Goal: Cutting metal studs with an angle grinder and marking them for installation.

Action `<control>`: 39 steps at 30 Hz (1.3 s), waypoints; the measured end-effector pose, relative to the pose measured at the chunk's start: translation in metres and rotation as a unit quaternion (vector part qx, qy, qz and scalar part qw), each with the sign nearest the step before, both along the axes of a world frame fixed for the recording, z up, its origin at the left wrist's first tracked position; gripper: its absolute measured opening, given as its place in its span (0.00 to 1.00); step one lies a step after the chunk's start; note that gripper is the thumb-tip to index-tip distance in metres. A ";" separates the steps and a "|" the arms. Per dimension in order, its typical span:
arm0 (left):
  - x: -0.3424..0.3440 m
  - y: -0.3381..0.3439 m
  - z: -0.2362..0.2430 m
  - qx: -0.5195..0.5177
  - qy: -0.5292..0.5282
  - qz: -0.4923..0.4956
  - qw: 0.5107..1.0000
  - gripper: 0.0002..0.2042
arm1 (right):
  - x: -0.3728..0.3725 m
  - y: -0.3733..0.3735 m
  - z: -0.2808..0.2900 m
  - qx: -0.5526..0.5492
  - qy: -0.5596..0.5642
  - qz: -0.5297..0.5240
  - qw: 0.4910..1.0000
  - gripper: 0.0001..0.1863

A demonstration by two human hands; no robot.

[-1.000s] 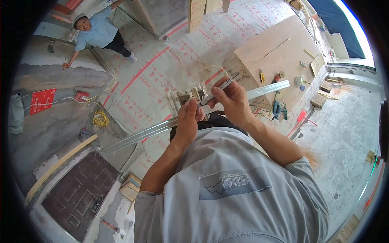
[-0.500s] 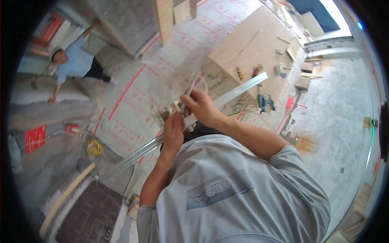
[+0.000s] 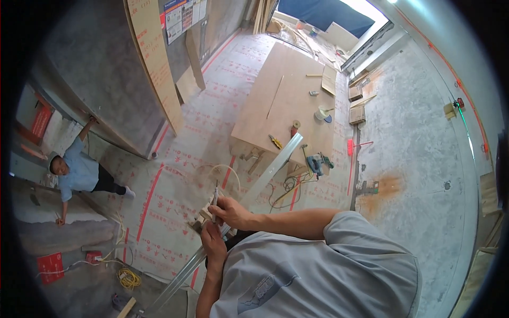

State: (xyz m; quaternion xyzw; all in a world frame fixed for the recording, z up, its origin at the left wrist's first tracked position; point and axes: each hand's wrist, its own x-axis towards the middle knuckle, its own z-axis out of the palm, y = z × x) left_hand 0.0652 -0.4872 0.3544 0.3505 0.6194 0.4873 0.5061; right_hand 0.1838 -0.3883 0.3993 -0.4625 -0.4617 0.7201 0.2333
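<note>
My right hand [image 3: 231, 213] is closed around a slim grey pen-shaped tool [image 3: 216, 197], whose thin dark tip points up and away from me. Just below it, my left hand [image 3: 213, 243] has its fingers pinched together at the tool's lower end; the fingertips are partly hidden. A long shiny metal channel [image 3: 273, 168] runs slantwise behind both hands, from lower left to upper right. Close beyond my fingers is a small pale wooden block-like piece [image 3: 200, 216], partly covered by the hands.
A plywood-topped bench [image 3: 270, 100] carries a yellow-and-black hand tool [image 3: 275, 141], a reel [image 3: 295, 126] and a white tub [image 3: 321, 113]. A blue-green power tool [image 3: 320, 163] with a cord sits at its near edge. Another person [image 3: 79, 168] stands at far left. Yellow cable [image 3: 129, 278] lies coiled lower left.
The view has swung, so my hands, the channel and the bench sit lower and further left in the picture. My hands keep the same hold on the pen-shaped tool.
</note>
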 end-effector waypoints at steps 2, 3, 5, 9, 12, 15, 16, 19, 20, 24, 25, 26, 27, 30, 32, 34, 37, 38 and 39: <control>-0.004 0.003 -0.008 -0.024 -0.067 -0.013 0.997 0.18 | 0.001 0.006 -0.017 0.002 -0.003 0.006 1.000 0.14; -0.004 -0.001 -0.007 -0.020 -0.066 -0.014 0.997 0.18 | 0.003 0.007 -0.026 0.017 -0.035 0.017 0.999 0.15; -0.003 -0.010 0.001 -0.080 -0.100 0.067 0.990 0.20 | 0.009 0.017 -0.037 0.038 -0.067 0.025 0.997 0.16; -0.076 -0.109 -0.114 -0.207 -0.087 0.388 0.894 0.42 | 0.064 0.033 -0.035 0.081 -0.135 -0.066 0.985 0.17; -0.180 -0.278 -0.248 -0.135 -0.134 0.562 0.805 0.34 | 0.078 0.031 -0.057 0.071 -0.124 -0.043 0.989 0.17; -0.170 -0.259 -0.265 -0.125 -0.219 0.557 0.791 0.30 | 0.112 0.026 -0.074 0.034 -0.143 -0.052 0.988 0.16; -0.165 -0.253 -0.268 -0.122 -0.260 0.553 0.782 0.29 | 0.118 0.024 -0.068 0.016 -0.158 -0.054 0.986 0.15; -0.171 -0.260 -0.288 -0.101 -0.311 0.561 0.760 0.22 | 0.099 0.015 -0.047 0.022 -0.201 -0.129 0.971 0.16; -0.167 -0.249 -0.287 -0.101 -0.315 0.554 0.764 0.22 | 0.107 0.016 -0.046 0.026 -0.203 -0.137 0.969 0.16; -0.151 -0.208 -0.260 -0.072 -0.458 0.465 0.754 0.26 | 0.147 0.038 -0.053 -0.067 -0.120 -0.090 0.986 0.24; -0.146 -0.203 -0.247 -0.053 -0.464 0.414 0.781 0.27 | 0.153 0.039 -0.051 -0.111 -0.052 -0.143 0.982 0.24; -0.142 -0.199 -0.232 -0.031 -0.468 0.365 0.804 0.28 | 0.155 0.041 -0.050 -0.155 0.019 -0.189 0.969 0.24; -0.138 -0.190 -0.216 -0.029 -0.467 0.367 0.804 0.28 | 0.156 0.044 -0.049 -0.137 0.090 -0.219 0.962 0.16; -0.127 -0.171 -0.158 -0.046 -0.528 0.425 0.734 0.27 | 0.155 0.042 -0.049 0.077 0.072 -0.249 0.963 0.08; -0.118 -0.154 -0.114 0.054 -0.518 0.309 0.796 0.24 | 0.164 0.048 -0.051 0.215 -0.017 -0.197 0.956 0.05; -0.109 -0.126 -0.056 0.084 -0.484 0.259 0.832 0.22 | 0.138 0.048 -0.012 0.201 -0.062 -0.224 0.952 0.07; -0.091 -0.064 0.005 0.142 -0.389 0.160 0.896 0.21 | 0.105 0.049 0.034 0.362 -0.082 -0.151 0.916 0.06; -0.088 -0.039 0.018 0.159 -0.368 0.141 0.905 0.19 | 0.090 0.051 0.053 0.363 -0.062 -0.139 0.919 0.06; -0.084 -0.012 0.023 0.141 -0.355 0.130 0.915 0.18 | 0.074 0.051 0.083 0.466 -0.106 -0.054 0.877 0.06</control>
